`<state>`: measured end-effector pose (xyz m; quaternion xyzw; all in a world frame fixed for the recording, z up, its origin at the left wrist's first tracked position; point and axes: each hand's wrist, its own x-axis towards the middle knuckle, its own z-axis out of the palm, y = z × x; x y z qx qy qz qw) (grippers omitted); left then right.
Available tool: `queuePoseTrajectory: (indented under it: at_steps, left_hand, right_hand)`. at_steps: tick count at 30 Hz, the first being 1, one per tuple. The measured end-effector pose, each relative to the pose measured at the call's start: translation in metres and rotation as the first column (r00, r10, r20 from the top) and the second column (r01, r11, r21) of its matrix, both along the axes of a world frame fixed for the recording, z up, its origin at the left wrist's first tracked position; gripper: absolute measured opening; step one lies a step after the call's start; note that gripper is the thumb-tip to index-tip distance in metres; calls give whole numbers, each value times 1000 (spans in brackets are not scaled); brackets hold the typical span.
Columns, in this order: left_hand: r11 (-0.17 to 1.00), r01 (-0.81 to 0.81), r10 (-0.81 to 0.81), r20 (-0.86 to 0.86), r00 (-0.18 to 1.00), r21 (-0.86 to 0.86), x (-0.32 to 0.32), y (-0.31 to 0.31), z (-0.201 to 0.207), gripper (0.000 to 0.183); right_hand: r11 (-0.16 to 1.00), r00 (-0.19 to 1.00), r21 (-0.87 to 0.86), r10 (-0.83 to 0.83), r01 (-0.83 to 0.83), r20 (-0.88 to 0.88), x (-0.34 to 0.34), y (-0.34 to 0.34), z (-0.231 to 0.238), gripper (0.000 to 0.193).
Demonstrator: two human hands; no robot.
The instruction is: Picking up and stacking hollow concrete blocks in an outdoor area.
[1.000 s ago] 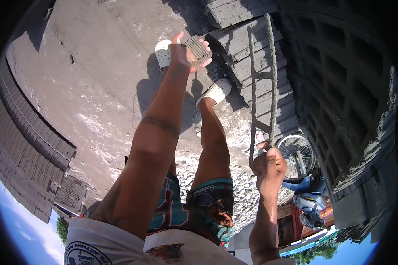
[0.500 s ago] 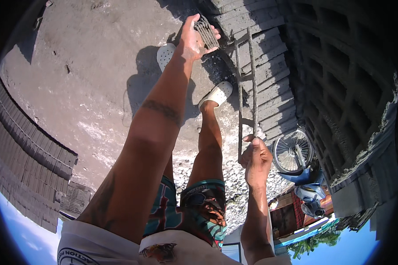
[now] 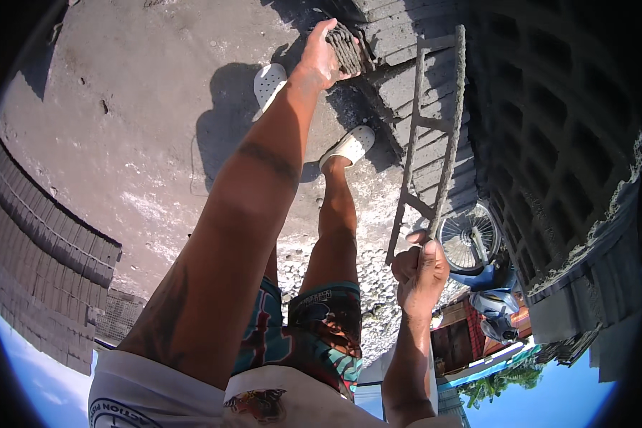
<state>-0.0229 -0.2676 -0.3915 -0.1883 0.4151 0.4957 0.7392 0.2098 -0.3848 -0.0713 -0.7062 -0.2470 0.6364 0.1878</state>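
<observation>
My right hand [image 3: 421, 282] is closed round the near end of a grey ladder-shaped frame [image 3: 434, 124], which has two long bars and several crosspieces. The frame slants away over a row of grey slabs [image 3: 399, 93]. Stretched far forward, my left hand [image 3: 322, 58] grips a grey ribbed piece [image 3: 344, 50] made of several parallel ridges, its kind unclear. That piece is close to the far end of the slab row; whether it touches the slabs cannot be made out.
On the right rises a dark lattice of stacked blocks [image 3: 549, 143]. A wheel [image 3: 469, 239] and a blue motorcycle [image 3: 493, 303] stand behind my right hand. Stacked grey slabs [image 3: 43, 242] line the left. Pale gravel [image 3: 378, 285] lies by my legs, and my feet wear white clogs [image 3: 351, 146].
The ladder-shaped frame has swung to the right in my right hand, its far end rising. My left hand has shifted slightly right with the ribbed piece.
</observation>
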Motion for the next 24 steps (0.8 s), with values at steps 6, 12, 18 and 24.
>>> queuePoseTrajectory:
  at_steps: [6,12,18,24]
  left_hand:
    - [999,-46,46,79,996,-9,-17,-29,-2,63]
    - [988,15,-5,65,998,-156,-41,-77,16,71]
    - [961,228,-205,149,967,-159,-83,-104,62,66]
    - [820,540,-556,-40,830,-191,-121,-168,209,69]
  right_hand:
    - [992,994,78,-98,101,-48,-2,-5,20,40]
    - [952,957,-101,-290,289,1,19,-109,22,36]
    - [898,930,-265,-303,351,208,59,-271,46,32]
    - [784,905,-452,-356,425,234,199,-535,100,18]
